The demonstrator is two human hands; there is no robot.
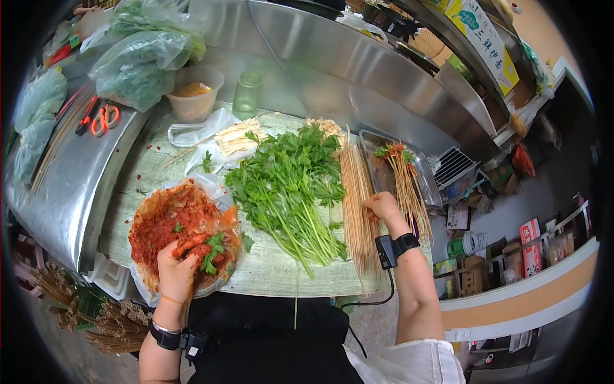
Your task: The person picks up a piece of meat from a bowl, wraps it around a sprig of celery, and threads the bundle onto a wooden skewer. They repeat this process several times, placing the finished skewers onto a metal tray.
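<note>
My left hand (176, 269) is closed over the plastic-lined bowl (144, 253), its fingers around red-coated meat (192, 243) and a green leafy sprig (213, 251). Red seasoned meat paste (153, 224) fills much of that bowl. My right hand (382, 206) is pinched at the right edge of a bundle of bamboo skewers (355, 185); its fingers partly hide how many it grips. Between the hands lies a large heap of leafy green herbs (288, 185) with long stems. Right of the bundle, a metal tray (371, 142) holds loaded skewers (404, 176) with red and green tips.
Pale strips (240, 136) lie on a plastic bag at the back, near a green glass (247, 93) and a plastic tub (195, 96). Orange-handled scissors (104, 120) and bagged greens (144, 70) are at the left. A metal panel (281, 57) stands behind the table.
</note>
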